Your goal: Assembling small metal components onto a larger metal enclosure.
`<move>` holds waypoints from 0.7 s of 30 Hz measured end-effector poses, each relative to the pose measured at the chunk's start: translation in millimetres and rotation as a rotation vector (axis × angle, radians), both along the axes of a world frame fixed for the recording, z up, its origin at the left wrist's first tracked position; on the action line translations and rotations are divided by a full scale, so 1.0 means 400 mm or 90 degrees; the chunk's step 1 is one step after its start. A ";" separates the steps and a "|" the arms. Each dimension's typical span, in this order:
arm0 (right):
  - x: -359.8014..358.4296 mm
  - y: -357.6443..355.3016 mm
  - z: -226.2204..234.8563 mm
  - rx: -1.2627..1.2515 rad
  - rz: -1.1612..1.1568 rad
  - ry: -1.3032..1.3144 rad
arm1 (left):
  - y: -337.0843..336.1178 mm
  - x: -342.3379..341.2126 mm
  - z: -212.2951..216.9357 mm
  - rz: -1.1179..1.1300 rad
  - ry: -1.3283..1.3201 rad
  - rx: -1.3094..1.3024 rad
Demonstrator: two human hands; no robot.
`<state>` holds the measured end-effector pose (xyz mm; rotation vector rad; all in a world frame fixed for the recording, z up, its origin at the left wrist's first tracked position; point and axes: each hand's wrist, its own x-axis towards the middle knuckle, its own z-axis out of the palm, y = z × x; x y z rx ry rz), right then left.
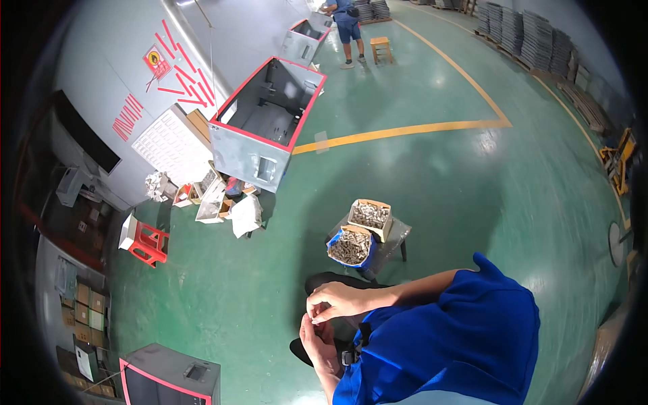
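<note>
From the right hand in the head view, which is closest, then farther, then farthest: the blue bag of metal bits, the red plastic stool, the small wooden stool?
From the right hand:
1. Blue bag of metal bits, just above it.
2. Red plastic stool, off to the left.
3. Small wooden stool, far up the green floor.

Both hands meet low centre: right hand (335,302) over left hand (319,345), fingertips pinched together. Two boxes of small metal parts (360,233) on a stool just beyond.

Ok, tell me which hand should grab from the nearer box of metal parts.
Probably the right hand: it is closer to the box of metal parts on the small stool; the left hand lies lower, farther from it.
</note>
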<state>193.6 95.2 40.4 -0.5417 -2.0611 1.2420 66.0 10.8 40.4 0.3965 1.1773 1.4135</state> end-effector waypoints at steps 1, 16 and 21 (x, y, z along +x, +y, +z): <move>-0.001 0.009 -0.009 -0.004 0.011 -0.006 | 0.005 -0.007 -0.017 -0.011 -0.005 0.012; -0.057 0.048 -0.210 -0.141 0.052 0.012 | -0.003 -0.066 -0.184 -0.085 -0.018 -0.019; -0.027 0.046 -0.223 -0.131 0.026 0.019 | 0.004 -0.036 -0.170 -0.109 -0.024 -0.050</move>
